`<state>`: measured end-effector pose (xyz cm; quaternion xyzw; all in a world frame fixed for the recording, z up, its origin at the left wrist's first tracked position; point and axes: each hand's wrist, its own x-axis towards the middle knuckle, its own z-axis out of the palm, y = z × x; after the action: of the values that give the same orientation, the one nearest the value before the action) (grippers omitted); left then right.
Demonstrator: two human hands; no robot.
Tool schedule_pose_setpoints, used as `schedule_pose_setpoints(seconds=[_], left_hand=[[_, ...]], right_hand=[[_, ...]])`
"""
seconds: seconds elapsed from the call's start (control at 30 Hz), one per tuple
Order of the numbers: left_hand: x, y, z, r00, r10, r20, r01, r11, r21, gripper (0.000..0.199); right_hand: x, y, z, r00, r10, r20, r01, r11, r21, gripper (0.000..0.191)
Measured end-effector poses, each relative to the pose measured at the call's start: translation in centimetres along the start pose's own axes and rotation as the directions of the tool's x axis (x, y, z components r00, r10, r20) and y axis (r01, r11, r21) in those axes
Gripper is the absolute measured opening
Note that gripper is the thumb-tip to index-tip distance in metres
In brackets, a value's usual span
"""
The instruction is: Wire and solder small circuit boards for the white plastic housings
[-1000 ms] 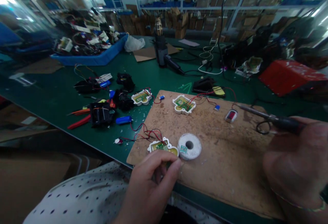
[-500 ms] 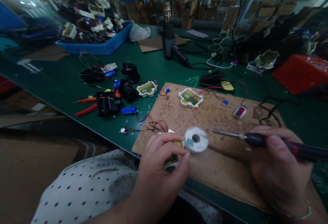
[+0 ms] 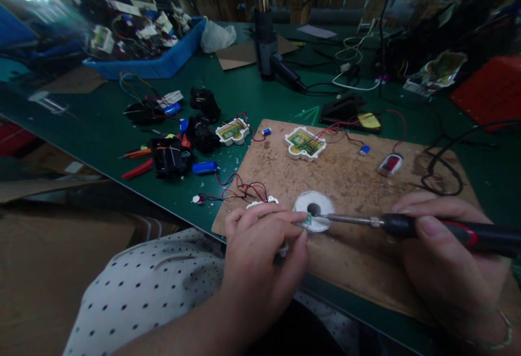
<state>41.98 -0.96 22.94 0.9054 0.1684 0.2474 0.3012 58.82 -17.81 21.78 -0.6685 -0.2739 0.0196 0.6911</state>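
My right hand (image 3: 451, 253) grips a soldering iron (image 3: 443, 231) by its black and red handle. The iron's tip meets the right side of a small green circuit board (image 3: 308, 218), which lies on a white spool (image 3: 321, 204). With the index fingertip, my left hand (image 3: 264, 253) presses the board against the spool; the thumb is bent in below. Partly hidden beneath this hand is a white-cased circuit board (image 3: 272, 201) with red and black wires running left to a blue battery (image 3: 205, 167).
Under the work is a brown board (image 3: 358, 182) on the green table. On it lie another white-cased circuit board (image 3: 304, 144) and a small red-windowed module (image 3: 391, 165). A hot air gun (image 3: 264, 46) stands behind; a blue bin (image 3: 163, 65) of parts sits back left.
The soldering iron has moved left and its tip has come to the small circuit board. My left index finger has come down onto that board. The view has shifted slightly.
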Motion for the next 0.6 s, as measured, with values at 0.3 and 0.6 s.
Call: schedule_pose_setpoints(seconds=[0.3, 0.6], left_hand=[[-0.24, -0.23, -0.1, 0.998, 0.061, 0.015, -0.061, 0.998, 0.032, 0.013], [0.04, -0.29, -0.16, 0.995, 0.07, 0.067, -0.071, 0.998, 0.003, 0.012]], right_hand=[[0.43, -0.44, 0.66, 0.992, 0.072, -0.1, -0.065, 0.996, 0.067, 0.009], [0.63, -0.55, 1.05, 0.974, 0.144, -0.176, -0.118, 0.982, 0.148, 0.006]])
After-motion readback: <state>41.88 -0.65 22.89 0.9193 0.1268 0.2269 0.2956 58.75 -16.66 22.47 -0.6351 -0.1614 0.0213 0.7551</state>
